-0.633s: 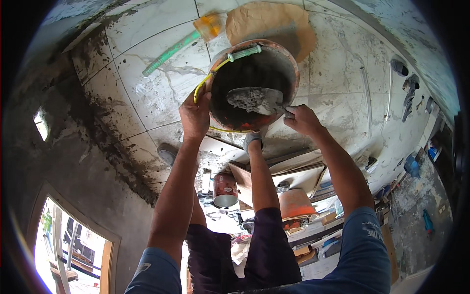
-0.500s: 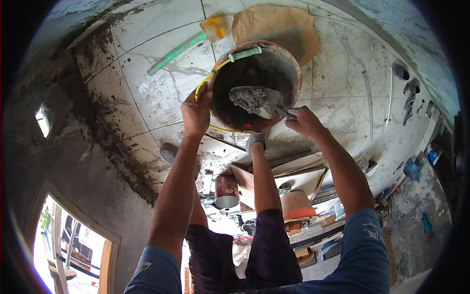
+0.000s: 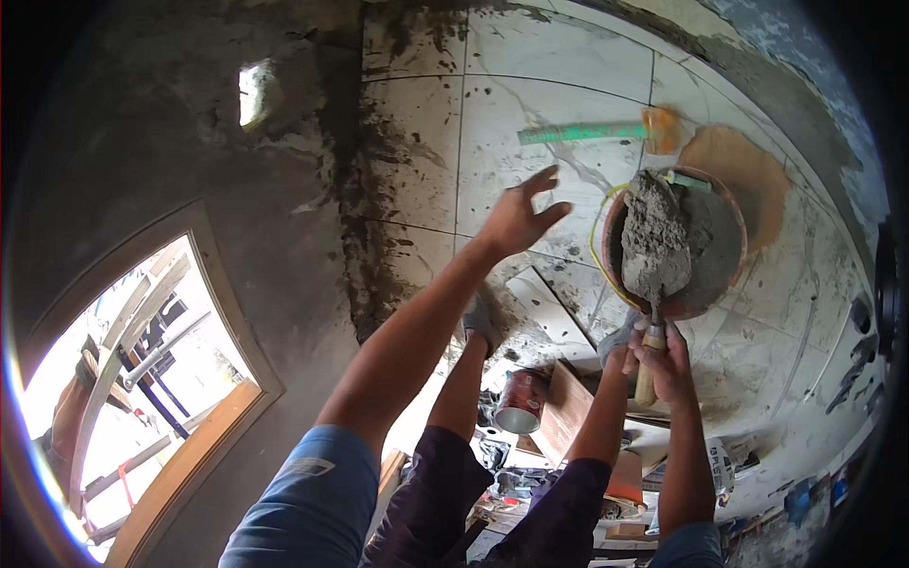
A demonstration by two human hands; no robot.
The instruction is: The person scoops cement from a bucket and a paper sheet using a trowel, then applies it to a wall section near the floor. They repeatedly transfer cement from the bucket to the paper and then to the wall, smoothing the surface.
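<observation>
My right hand [image 3: 666, 358] is closed round the wooden handle of a trowel [image 3: 649, 367]. A thick heap of wet grey mortar [image 3: 653, 237] covers its blade, which is above the bucket. More grey mix lies inside the round bucket [image 3: 738, 216], whose rim is stained reddish; a yellow-green handle with a pale grip rests along the rim. To the bucket's left, my left hand [image 3: 521, 218] hangs over the tiles with nothing in it, thumb and fingers apart.
Beyond the bucket lie a green stick [image 3: 587, 133] with an orange end and brown paper [image 3: 772, 189]. A red can [image 3: 521, 401] and boards [image 3: 566, 417] are near my feet. A grey wall [image 3: 275, 275] with a framed opening [image 3: 256, 379] stands at left.
My left hand has let go of the bucket's rim and opened, moving away to the left. The loaded trowel is now held with its blade pointing away from me. My view has swung left.
</observation>
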